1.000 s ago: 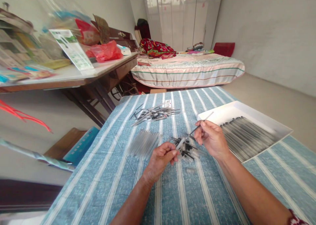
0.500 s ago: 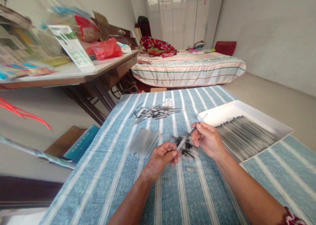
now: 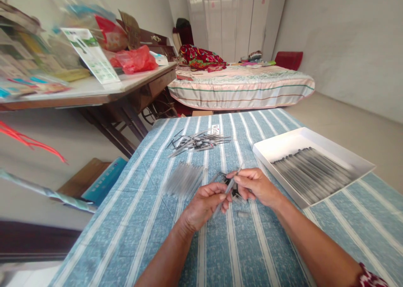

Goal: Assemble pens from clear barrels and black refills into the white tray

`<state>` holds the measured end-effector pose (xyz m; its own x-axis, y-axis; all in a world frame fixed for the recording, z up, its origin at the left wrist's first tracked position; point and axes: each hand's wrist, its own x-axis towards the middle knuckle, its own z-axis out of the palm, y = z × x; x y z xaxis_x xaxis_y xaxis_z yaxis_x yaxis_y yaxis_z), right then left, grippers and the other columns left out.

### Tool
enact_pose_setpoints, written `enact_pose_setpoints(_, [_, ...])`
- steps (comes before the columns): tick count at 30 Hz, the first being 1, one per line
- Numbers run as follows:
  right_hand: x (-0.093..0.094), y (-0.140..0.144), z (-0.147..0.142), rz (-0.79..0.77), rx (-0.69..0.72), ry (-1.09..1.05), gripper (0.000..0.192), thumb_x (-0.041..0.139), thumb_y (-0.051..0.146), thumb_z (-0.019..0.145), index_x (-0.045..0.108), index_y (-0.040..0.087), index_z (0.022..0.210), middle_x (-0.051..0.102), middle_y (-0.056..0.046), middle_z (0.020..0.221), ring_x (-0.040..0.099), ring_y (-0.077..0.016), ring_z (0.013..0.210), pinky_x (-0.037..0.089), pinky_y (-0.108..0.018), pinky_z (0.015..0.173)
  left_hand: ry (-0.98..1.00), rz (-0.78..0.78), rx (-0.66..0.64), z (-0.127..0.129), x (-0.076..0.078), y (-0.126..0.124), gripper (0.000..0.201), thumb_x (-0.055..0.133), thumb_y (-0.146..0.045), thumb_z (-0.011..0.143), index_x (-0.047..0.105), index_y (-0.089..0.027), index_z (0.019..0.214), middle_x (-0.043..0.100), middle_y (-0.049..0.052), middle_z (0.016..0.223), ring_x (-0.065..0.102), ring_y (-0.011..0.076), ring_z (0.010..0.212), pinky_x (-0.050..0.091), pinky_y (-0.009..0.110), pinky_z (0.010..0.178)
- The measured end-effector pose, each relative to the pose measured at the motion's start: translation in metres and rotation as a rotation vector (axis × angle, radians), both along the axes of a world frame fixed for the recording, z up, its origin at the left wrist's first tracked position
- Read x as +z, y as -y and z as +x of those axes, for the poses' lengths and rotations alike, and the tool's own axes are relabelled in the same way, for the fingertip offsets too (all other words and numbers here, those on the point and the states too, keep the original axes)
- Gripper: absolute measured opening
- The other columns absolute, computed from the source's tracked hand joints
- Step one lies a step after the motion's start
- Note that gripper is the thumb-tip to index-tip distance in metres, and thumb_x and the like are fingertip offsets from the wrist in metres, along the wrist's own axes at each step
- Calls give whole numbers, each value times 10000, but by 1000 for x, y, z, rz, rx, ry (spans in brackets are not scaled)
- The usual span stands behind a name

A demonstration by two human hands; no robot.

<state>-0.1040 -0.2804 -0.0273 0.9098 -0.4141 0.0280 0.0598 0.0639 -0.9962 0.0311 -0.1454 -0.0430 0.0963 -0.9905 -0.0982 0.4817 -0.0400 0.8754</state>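
Observation:
My left hand (image 3: 209, 204) is closed around a clear pen barrel (image 3: 217, 210), which slants up to the right over the striped cloth. At the barrel's upper end my right hand (image 3: 260, 187) pinches a thin pen refill (image 3: 242, 167); most of the refill appears to be inside the barrel. Behind and under the fingers lies a heap of black and clear pen caps (image 3: 235, 193), partly hidden. One loose grey piece (image 3: 243, 214), perhaps a cap, lies nearer to me. To the left is a row of clear barrels (image 3: 182, 181), with a pile of refills (image 3: 200, 142) farther back.
A white box (image 3: 277, 142) holding rows of dark-tipped pens (image 3: 315, 171) stands on the right of the table (image 3: 126, 236). Beyond the table are a bed (image 3: 242, 87) and, at left, a desk (image 3: 138, 77) with bags on it.
My right hand has moved down and left, closer to my left hand. The refill has slid deeper into the barrel, and less of it sticks out.

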Motion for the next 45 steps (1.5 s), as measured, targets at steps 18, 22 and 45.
enact_pose_setpoints(18, [-19, 31, -8, -685, -14, -365, 118, 537, 181, 684, 653, 161, 679, 549, 35, 536, 503, -98, 513, 333, -203, 505, -138, -36, 36, 3, -2, -2, 96, 613, -154, 717, 583, -123, 803, 612, 58, 763, 506, 83, 537, 377, 190, 445])
enact_pose_setpoints(22, [-11, 28, -10, -298, -35, -239, 81, 581, 211, 679, 601, 141, 714, 597, 23, 562, 550, -100, 518, 403, -205, 517, -111, -5, -5, 3, -3, -2, 118, 628, -183, 709, 591, -114, 798, 613, 63, 759, 504, 82, 514, 369, 185, 416])
enact_pose_setpoints(45, [6, 20, -14, -71, 34, -77, 244, 745, 300, 601, 635, 118, 721, 583, 18, 542, 526, -71, 429, 438, -193, 439, -40, 72, -130, 3, -8, -2, 175, 646, -232, 690, 609, -114, 814, 634, 56, 730, 504, 63, 440, 350, 158, 357])
